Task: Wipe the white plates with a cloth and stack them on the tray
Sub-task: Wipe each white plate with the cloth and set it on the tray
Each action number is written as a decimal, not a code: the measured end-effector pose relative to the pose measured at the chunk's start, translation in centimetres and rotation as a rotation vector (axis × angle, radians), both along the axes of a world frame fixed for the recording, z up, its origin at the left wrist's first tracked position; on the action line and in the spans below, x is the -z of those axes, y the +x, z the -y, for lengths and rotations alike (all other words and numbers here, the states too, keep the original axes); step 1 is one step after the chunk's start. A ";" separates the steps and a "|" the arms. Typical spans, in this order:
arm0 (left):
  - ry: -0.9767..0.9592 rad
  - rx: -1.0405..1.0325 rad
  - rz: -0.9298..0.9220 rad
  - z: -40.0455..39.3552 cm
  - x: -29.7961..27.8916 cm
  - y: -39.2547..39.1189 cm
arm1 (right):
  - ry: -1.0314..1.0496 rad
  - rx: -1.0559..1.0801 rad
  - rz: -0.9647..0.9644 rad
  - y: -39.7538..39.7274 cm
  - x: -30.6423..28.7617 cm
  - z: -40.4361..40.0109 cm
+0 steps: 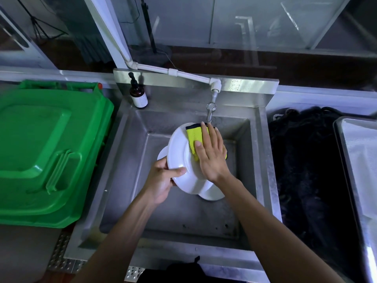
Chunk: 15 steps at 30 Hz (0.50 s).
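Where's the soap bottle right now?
In the head view, the brown pump bottle stands upright on the sink's back-left corner ledge, between the green bin lid and the tap.

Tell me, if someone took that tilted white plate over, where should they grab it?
Probably by the bare upper-left rim of the plate, from the left. It stands tilted over the sink; the left hand pinches its lower edge and the right hand presses the cloth onto its face.
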<state>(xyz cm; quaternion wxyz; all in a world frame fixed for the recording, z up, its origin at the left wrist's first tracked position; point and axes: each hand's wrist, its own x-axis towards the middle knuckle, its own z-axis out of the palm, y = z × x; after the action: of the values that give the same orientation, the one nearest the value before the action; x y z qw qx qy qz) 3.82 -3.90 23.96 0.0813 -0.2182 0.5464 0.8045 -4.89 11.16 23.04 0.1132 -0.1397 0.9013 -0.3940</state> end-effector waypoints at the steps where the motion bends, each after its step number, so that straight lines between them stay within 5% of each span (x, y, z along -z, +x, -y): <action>1: 0.004 -0.008 -0.004 0.0 0.0 0.0 | -0.001 0.012 0.015 0.2 0.1 0.1; 15: 0.146 -0.157 0.016 -0.3 0.6 -0.4 | 0.008 0.083 0.062 4.6 1.5 2.2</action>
<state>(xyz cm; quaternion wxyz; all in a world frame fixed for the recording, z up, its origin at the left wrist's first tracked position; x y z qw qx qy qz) 3.42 -3.65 23.39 0.0381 -0.2604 0.4669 0.8442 -0.25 9.00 21.52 0.1253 -0.0895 0.9039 -0.3990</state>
